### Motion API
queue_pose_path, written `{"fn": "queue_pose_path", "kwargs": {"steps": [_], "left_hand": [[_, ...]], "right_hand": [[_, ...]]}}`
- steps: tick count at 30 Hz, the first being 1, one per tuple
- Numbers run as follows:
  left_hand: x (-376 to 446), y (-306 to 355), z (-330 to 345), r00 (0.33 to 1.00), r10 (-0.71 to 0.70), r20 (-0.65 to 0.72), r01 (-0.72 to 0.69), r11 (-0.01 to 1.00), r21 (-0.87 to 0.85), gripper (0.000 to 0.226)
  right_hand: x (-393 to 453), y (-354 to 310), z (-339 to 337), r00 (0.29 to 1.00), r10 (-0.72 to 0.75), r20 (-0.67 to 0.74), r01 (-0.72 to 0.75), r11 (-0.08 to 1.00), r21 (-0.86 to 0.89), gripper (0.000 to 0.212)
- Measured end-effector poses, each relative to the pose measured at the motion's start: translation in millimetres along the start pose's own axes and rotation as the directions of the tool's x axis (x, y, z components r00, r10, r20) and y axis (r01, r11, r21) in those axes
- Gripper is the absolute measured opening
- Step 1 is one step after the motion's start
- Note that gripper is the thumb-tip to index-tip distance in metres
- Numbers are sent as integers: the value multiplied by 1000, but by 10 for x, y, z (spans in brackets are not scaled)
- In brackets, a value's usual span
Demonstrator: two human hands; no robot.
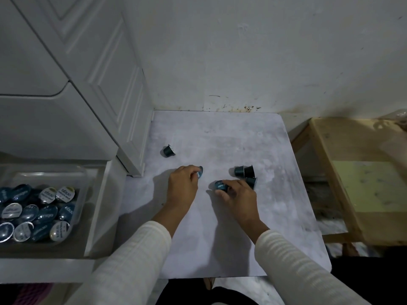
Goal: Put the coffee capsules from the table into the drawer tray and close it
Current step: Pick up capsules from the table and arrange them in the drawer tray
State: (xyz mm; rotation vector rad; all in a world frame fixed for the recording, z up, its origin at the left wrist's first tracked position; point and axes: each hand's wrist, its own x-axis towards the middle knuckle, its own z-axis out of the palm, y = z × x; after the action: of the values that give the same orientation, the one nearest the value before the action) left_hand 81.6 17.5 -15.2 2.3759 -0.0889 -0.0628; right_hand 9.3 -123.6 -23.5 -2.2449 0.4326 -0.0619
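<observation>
Dark blue coffee capsules lie on a pale grey table [220,238]. My left hand [182,186] is closed around one capsule [200,172] at the table's middle. To its right, my right hand [239,198] grips another capsule [221,186] whose foil lid faces up. A lone capsule [168,150] lies on its side further back on the left. Three more capsules [245,171] cluster just behind my right hand. On the left, the drawer [100,208] stands open, with a clear tray [82,186] inside that holds several capsules.
A white cabinet [105,84] rises behind the drawer and borders the table's left rear edge. The wall stands right behind the table. A wooden shelf unit [343,172] sits to the right, lower than the table top.
</observation>
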Motion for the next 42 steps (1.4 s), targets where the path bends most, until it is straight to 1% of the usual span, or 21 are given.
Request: {"fn": "queue_pose_path", "kwargs": {"steps": [4,7,9,11,14,19,22,25,29,33,35,37,42], "left_hand": [[-12,-8,-12,990,-139,-8,136,980,-143,18],[-48,7,-29,965,-261,12,254,928,-271,18],[-77,23,-49,949,-313,31,306,896,-323,19],[-98,49,-88,941,-333,61,331,866,-374,20],[-109,110,-192,943,-321,91,328,844,-424,20],[-119,212,-429,956,-274,107,291,831,-474,21],[-146,270,-618,969,-225,106,247,828,-504,22],[-193,296,-850,979,-166,114,202,824,-530,23],[-328,226,-1213,988,-94,125,151,788,-597,23],[-530,-13,-1685,992,-28,126,103,766,-635,22],[-646,-200,-1952,992,-29,123,103,753,-649,22],[-748,-443,-2213,993,-60,104,115,736,-667,22],[-891,-1095,-2773,980,-195,40,162,670,-725,21]], "right_hand": [[-8,-13,-6,998,19,-60,-17,999,36,15],[-20,10,9,993,78,-85,-69,993,99,14],[-27,16,15,988,123,-91,-109,984,144,15],[-31,-9,12,982,163,-92,-145,974,174,16],[-29,-102,-23,975,201,-95,-173,954,244,16],[-36,-388,-155,970,194,-145,-133,927,351,16],[-89,-594,-246,959,207,-195,-107,899,425,17],[-189,-803,-277,938,231,-258,-89,882,464,17],[-430,-1167,-248,924,225,-309,-41,862,506,15],[-776,-1617,-51,905,227,-359,18,824,567,16],[-948,-1835,124,906,217,-364,32,821,570,16],[-1114,-2047,331,913,202,-355,36,826,563,17],[-1456,-2552,881,934,149,-323,48,848,529,17]]}}
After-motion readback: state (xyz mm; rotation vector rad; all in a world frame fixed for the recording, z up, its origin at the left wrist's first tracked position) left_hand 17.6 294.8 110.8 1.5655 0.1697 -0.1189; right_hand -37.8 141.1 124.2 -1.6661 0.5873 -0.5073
